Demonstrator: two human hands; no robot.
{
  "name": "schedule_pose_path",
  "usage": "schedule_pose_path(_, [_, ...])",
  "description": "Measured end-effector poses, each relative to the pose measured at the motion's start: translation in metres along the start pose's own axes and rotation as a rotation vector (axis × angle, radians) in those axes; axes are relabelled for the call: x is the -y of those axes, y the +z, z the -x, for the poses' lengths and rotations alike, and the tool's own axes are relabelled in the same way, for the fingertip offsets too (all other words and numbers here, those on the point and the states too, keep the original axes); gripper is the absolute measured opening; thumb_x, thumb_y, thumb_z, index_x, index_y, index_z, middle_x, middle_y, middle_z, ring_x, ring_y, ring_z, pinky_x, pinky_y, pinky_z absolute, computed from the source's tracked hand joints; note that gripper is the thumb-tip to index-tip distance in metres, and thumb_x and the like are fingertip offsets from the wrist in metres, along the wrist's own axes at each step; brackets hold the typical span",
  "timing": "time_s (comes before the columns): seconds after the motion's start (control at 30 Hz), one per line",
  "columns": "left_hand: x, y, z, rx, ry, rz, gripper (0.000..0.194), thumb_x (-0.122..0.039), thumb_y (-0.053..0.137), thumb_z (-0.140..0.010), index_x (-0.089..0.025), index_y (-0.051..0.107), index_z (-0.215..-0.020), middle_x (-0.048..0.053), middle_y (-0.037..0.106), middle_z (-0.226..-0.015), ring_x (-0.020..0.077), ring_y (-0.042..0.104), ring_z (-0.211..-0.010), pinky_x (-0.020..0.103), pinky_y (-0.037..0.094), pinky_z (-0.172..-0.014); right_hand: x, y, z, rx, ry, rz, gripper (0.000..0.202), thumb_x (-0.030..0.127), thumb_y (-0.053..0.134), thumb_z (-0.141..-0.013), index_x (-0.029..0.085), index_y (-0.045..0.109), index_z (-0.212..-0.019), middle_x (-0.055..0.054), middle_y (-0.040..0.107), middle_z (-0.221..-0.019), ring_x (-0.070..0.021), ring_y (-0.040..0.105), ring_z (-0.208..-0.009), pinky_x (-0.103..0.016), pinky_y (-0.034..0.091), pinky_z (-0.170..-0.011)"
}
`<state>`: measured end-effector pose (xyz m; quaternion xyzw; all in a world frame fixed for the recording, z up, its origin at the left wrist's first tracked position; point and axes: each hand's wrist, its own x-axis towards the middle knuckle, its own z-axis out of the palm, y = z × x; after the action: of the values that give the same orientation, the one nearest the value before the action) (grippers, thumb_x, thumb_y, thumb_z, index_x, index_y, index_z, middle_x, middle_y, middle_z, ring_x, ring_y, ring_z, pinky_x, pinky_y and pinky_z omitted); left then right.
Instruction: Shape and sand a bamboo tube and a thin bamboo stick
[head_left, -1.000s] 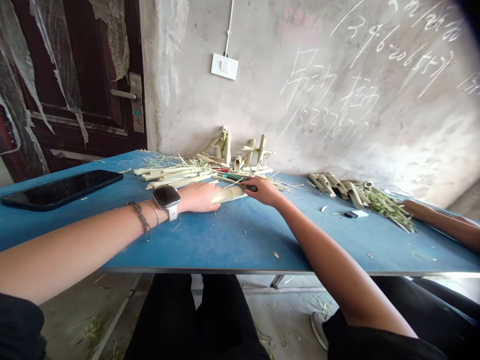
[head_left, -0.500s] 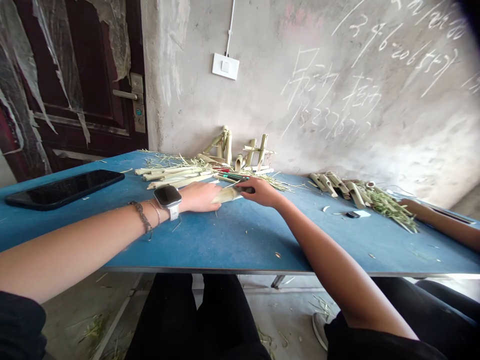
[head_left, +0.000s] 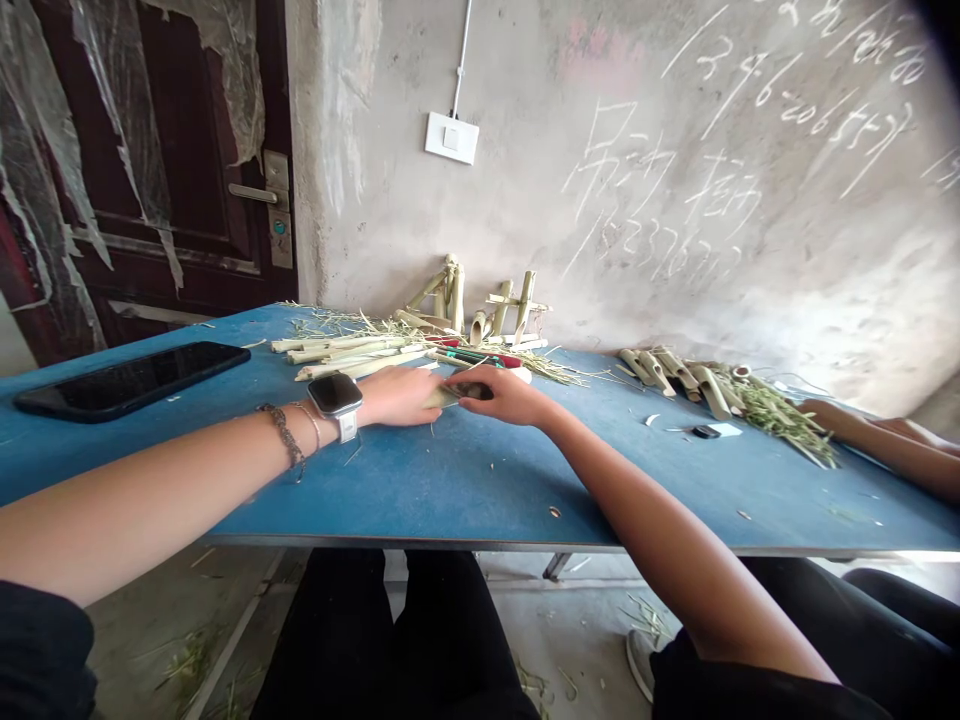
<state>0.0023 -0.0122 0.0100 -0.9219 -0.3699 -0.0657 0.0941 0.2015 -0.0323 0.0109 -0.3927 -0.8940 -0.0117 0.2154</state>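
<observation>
- Head view: here's the left hand (head_left: pixel 401 395), fingers bent over the near end of a pale stalk piece (head_left: pixel 441 398), pinning it low over the blue table (head_left: pixel 450 490); how tightly those fingers press together, I can't tell.
- And the right hand (head_left: pixel 511 396) meets it close by, thumb and fingers pinching a dark tool (head_left: pixel 475 391) against the stalk; it's perhaps a small knife, but the fingers cover too much to be sure.
- The stalk piece lies between the two hands, in front of the loose stalks (head_left: pixel 341 347) and shavings, with the phone (head_left: pixel 131 380) well apart on the left.
- Good technique here, I'd judge: a firm left grip so the stalk can't roll, fingertips tucked clear of the tool's path, a shallow angle and light, even pressure. The hands are very near each other, so a slip could nick the left fingers.
</observation>
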Motion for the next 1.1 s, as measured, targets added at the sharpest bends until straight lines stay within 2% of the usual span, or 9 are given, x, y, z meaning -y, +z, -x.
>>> schedule_pose_path(0.2, [-0.004,-0.002,0.003,-0.021,0.002,-0.013,0.030,-0.041,0.045,-0.079,-0.018,0.052,-0.096,0.008,0.060,-0.094,0.0217,0.058,-0.075,0.029,0.041,-0.060,-0.038,-0.007,0.012,-0.095,0.400,0.267,0.031,0.030,0.053,-0.077,0.023,0.063,-0.105,-0.006,0.064,-0.104,-0.0214,0.058,-0.089,-0.031,0.043,-0.075])
schedule_pose_path(0.27, [-0.004,-0.002,0.003,-0.025,0.001,-0.014,0.030,-0.042,0.046,-0.079,-0.017,0.052,-0.095,0.008,0.060,-0.094,0.0222,0.058,-0.074,0.030,0.042,-0.060,-0.031,-0.005,0.011,-0.081,0.341,0.230,0.032,0.029,0.053,-0.077,0.021,0.062,-0.107,-0.007,0.064,-0.103,-0.0207,0.058,-0.089,-0.031,0.043,-0.076])
schedule_pose_path(0.4, [0.000,0.002,0.001,-0.042,0.034,0.015,0.036,-0.042,0.044,-0.079,-0.018,0.049,-0.106,0.008,0.060,-0.095,0.0227,0.059,-0.077,0.030,0.042,-0.061,0.000,0.001,0.003,0.001,-0.019,-0.007,0.037,0.026,0.052,-0.078,0.021,0.056,-0.115,-0.004,0.062,-0.109,-0.0167,0.056,-0.096,-0.029,0.041,-0.084])
schedule_pose_path(0.47, [0.001,0.003,0.000,-0.042,0.038,0.023,0.038,-0.042,0.043,-0.079,-0.019,0.047,-0.110,0.007,0.060,-0.097,0.0227,0.059,-0.078,0.030,0.042,-0.060,0.006,0.002,0.001,0.022,-0.085,-0.054,0.039,0.027,0.052,-0.079,0.022,0.054,-0.118,-0.004,0.061,-0.112,-0.0160,0.055,-0.097,-0.029,0.041,-0.085])
schedule_pose_path(0.67, [-0.001,0.000,0.002,-0.019,0.023,-0.007,0.032,-0.041,0.045,-0.077,-0.017,0.051,-0.097,0.008,0.060,-0.093,0.0227,0.058,-0.075,0.030,0.041,-0.059,-0.027,-0.007,0.011,-0.062,0.310,0.218,0.034,0.033,0.052,-0.079,0.025,0.059,-0.111,-0.005,0.064,-0.105,-0.0212,0.058,-0.090,-0.031,0.044,-0.074])
schedule_pose_path(0.73, [-0.002,-0.001,0.003,-0.020,0.020,-0.010,0.031,-0.041,0.045,-0.077,-0.017,0.052,-0.095,0.008,0.060,-0.092,0.0226,0.058,-0.074,0.030,0.040,-0.058,-0.034,-0.008,0.013,-0.065,0.357,0.234,0.034,0.033,0.052,-0.079,0.024,0.059,-0.111,-0.006,0.064,-0.105,-0.0219,0.058,-0.090,-0.032,0.044,-0.075])
schedule_pose_path(0.97, [0.000,0.002,0.000,-0.047,0.043,0.015,0.037,-0.041,0.043,-0.078,-0.018,0.050,-0.106,0.008,0.060,-0.095,0.0229,0.059,-0.076,0.030,0.040,-0.057,-0.001,0.001,0.003,0.046,-0.067,-0.068,0.042,0.030,0.053,-0.079,0.021,0.051,-0.120,-0.005,0.059,-0.115,-0.0162,0.054,-0.101,-0.029,0.039,-0.088])
schedule_pose_path(1.03, [0.001,0.002,0.000,-0.031,0.036,0.029,0.038,-0.042,0.044,-0.078,-0.019,0.049,-0.108,0.008,0.060,-0.096,0.0226,0.059,-0.076,0.030,0.041,-0.058,0.000,0.000,0.003,0.058,-0.075,-0.074,0.043,0.031,0.054,-0.079,0.023,0.050,-0.121,-0.004,0.059,-0.115,-0.0161,0.054,-0.099,-0.029,0.040,-0.086])
schedule_pose_path(1.1, [0.000,0.001,0.000,-0.021,0.022,0.016,0.037,-0.042,0.044,-0.078,-0.018,0.050,-0.105,0.008,0.060,-0.095,0.0224,0.058,-0.075,0.030,0.041,-0.059,-0.008,-0.003,0.005,0.030,0.041,0.001,0.041,0.031,0.054,-0.078,0.025,0.052,-0.119,-0.004,0.061,-0.112,-0.0176,0.056,-0.096,-0.030,0.042,-0.082])
